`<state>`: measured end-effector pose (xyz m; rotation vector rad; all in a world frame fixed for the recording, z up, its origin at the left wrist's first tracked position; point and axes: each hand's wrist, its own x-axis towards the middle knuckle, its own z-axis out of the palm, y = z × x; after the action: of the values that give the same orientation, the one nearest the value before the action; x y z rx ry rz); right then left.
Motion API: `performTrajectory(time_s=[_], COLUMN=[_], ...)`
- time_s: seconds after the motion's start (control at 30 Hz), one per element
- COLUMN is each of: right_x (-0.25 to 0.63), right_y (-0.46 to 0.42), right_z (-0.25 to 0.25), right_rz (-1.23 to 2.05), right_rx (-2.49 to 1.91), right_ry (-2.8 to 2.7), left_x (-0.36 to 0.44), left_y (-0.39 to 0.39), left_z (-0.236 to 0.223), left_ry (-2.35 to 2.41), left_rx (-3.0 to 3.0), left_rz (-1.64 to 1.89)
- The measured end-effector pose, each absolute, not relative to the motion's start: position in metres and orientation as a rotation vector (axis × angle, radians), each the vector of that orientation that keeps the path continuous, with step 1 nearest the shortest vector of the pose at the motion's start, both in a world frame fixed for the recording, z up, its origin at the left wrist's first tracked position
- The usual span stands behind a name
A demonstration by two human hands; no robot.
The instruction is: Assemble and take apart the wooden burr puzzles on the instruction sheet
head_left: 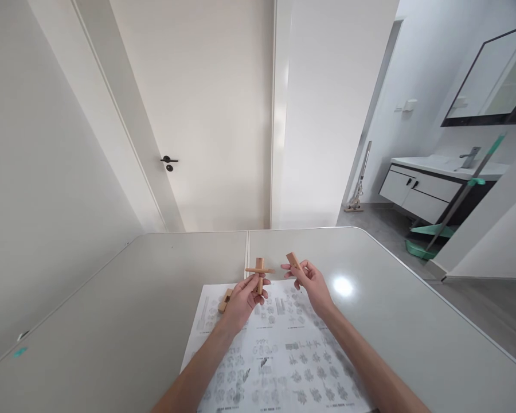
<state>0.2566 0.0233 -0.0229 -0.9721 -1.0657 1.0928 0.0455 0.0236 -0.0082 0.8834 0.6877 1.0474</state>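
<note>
My left hand (243,299) is closed on a wooden block (260,264) held upright, with a thin wooden stick (255,270) lying across it to form a cross. Between the fingers of my right hand (310,282) is a short flat wooden piece (293,261), tilted and apart from the cross. A notched wooden block (225,301) rests on the paper just left of my left hand, partly covered by it. Under both hands lies a large printed sheet (266,350) with rows of small grey drawings.
The pale table (124,310) has rounded far corners and a seam. Beyond it stands a white door with a black handle (168,160). At the right are a sink cabinet (421,186), a mop (361,183) and a green dustpan (421,250).
</note>
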Motion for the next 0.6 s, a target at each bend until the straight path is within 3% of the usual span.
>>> performTrajectory(time_s=[0.23,0.47,0.6], right_x=[0.246,0.25,0.249], right_y=[0.02,0.019,0.022], right_z=[-0.021,-0.022,-0.027], right_rz=[1.2,1.008,1.169], right_rx=[-0.945,-1.051,-0.977], right_ry=[-1.087,-1.207,-1.102], left_x=[0.047,0.047,0.047], left_y=[0.024,0.023,0.023], left_z=[-0.014,-0.016,-0.02], left_ry=[0.72,0.732,0.733], left_rx=[0.92,0.938,0.951], left_rz=[1.028,1.009,1.014])
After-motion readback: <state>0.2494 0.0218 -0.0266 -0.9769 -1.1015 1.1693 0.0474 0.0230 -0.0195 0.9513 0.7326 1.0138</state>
